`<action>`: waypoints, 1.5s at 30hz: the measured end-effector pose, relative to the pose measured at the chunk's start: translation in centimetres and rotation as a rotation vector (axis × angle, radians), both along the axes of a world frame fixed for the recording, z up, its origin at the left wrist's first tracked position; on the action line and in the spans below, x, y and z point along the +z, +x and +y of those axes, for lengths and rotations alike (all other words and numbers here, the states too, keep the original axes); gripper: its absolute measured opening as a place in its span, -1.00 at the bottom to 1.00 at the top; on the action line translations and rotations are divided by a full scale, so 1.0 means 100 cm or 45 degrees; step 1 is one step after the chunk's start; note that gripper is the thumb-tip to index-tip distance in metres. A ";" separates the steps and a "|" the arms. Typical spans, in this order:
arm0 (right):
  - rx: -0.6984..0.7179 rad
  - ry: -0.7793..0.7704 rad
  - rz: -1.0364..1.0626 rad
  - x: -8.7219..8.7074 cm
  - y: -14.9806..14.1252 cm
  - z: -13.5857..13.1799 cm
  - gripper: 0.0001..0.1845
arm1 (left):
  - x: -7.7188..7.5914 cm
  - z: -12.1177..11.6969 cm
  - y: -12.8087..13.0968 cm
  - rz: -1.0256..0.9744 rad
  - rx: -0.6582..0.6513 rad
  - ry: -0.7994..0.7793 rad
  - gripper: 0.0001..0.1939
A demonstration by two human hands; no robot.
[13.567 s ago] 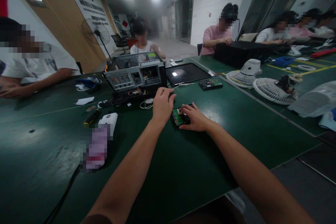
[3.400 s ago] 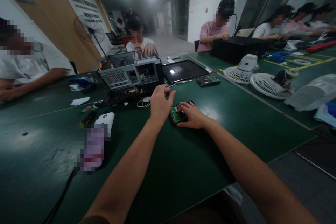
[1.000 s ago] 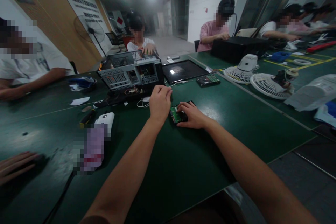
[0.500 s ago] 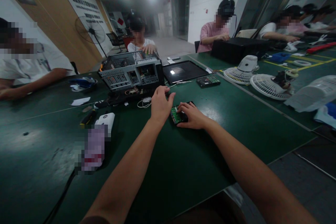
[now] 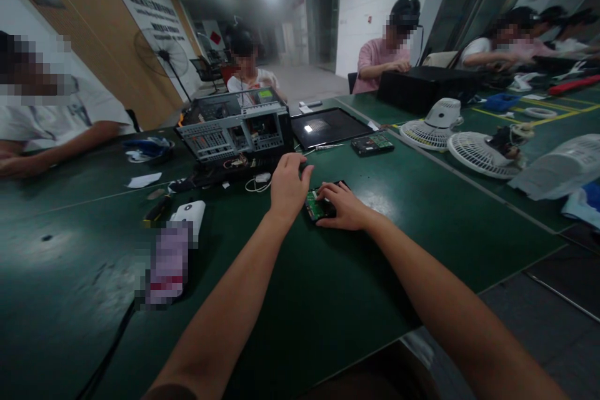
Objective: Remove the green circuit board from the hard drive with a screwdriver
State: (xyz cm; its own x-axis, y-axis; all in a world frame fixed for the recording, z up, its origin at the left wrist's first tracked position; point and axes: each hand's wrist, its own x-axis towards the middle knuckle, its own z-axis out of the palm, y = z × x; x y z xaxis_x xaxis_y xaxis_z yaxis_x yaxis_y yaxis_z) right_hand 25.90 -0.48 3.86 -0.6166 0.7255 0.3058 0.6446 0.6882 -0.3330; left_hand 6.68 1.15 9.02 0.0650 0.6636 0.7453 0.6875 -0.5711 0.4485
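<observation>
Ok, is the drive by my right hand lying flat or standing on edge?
Flat: the drive lies green side up on the table, partly under your right hand.

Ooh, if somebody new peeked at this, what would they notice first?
Probably the two bare hands in the middle: the right hand holds a green circuit board against the green table, while the left hand is raised close beside it. Just beyond the left hand sits a big opened computer case, and over to the right lie white fan grilles.
</observation>
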 end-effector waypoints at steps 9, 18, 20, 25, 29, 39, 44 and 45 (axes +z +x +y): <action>-0.015 0.004 -0.020 -0.001 -0.001 0.001 -0.39 | 0.002 -0.004 -0.002 0.018 0.099 0.050 -0.84; -0.009 0.010 -0.011 -0.003 0.000 0.001 -0.39 | 0.005 -0.004 -0.002 0.083 0.052 0.005 -0.73; -0.010 0.018 -0.014 -0.003 0.000 0.001 -0.40 | 0.005 -0.003 -0.002 0.086 0.047 -0.002 -0.73; -0.004 0.020 -0.018 -0.002 0.001 0.002 -0.39 | 0.004 -0.002 -0.003 0.052 0.042 -0.003 -0.82; -0.002 0.021 -0.017 -0.003 0.001 0.002 -0.39 | 0.004 -0.002 -0.002 0.019 0.044 -0.007 -0.88; -0.005 0.016 -0.010 -0.001 0.000 0.000 -0.40 | 0.007 -0.005 -0.002 0.004 0.093 0.050 -0.89; -0.007 0.012 -0.009 -0.003 0.001 0.001 -0.39 | 0.008 -0.005 -0.002 0.027 0.078 0.017 -0.86; -0.007 0.011 -0.009 -0.003 0.001 0.002 -0.38 | 0.008 -0.005 -0.002 0.040 0.073 0.010 -0.85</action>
State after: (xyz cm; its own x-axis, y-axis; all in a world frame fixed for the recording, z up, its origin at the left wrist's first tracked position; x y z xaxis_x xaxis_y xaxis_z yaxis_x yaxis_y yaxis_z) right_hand 25.97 -0.32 3.54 -0.6146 0.7263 0.3077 0.6507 0.6873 -0.3228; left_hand 6.46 0.66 9.79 0.0502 0.6613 0.7485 0.7329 -0.5335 0.4222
